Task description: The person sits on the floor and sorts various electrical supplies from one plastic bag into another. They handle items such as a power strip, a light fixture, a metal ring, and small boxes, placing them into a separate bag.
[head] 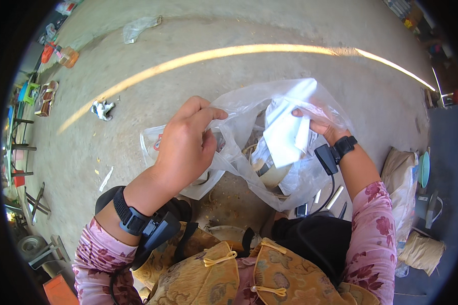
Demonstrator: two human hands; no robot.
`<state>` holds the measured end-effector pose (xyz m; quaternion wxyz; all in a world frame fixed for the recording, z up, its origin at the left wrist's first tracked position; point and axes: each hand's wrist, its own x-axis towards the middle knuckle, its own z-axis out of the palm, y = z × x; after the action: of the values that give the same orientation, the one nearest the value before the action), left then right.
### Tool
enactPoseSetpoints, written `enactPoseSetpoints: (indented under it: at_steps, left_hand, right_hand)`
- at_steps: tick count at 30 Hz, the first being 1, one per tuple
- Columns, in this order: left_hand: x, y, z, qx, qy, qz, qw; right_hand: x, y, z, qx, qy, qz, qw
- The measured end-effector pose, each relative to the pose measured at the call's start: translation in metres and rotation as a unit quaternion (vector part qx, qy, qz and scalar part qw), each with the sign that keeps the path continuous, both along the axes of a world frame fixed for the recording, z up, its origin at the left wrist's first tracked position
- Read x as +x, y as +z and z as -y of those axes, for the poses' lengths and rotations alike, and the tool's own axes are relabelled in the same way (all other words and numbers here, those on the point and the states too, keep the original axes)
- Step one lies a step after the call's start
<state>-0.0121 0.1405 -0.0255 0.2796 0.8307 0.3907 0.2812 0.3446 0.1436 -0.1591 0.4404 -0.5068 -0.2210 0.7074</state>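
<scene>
A large clear plastic bag (236, 167) is spread open in front of my knees. My left hand (189, 139) pinches its rim between thumb and forefinger. On the other side my right hand (322, 120) reaches inside the bag and holds a folded white sheet (284, 133), paper or thin plastic. Part of that hand shows only through the film. Deeper in the bag are crumpled wrappers and a rounded yellowish thing (276, 177), partly hidden. Beneath my left hand lies a second clear plastic piece (149, 143), with something red and white showing through.
A small black device (301, 210) and white sticks (334, 197) lie by my right knee. Farther right stand a woven sack (399, 190) and a roll of tan twine (422, 252). Sandals (46, 98) and a crumpled white-and-dark scrap (103, 110) are on the concrete floor at left.
</scene>
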Motion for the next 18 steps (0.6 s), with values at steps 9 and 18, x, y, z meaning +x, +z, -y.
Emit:
enactPoseSetpoints:
  at_steps: [9, 18]
  left_hand:
    - [-0.027, -0.013, -0.007, 0.013, 0.01, -0.007, 1.0]
    - [-0.081, -0.02, -0.011, -0.011, 0.066, -0.095, 0.993]
  right_hand:
    - [-0.085, 0.084, 0.02, 0.118, 0.283, -0.086, 0.948]
    - [-0.173, 0.129, -0.002, 0.221, 0.214, -0.027, 0.951]
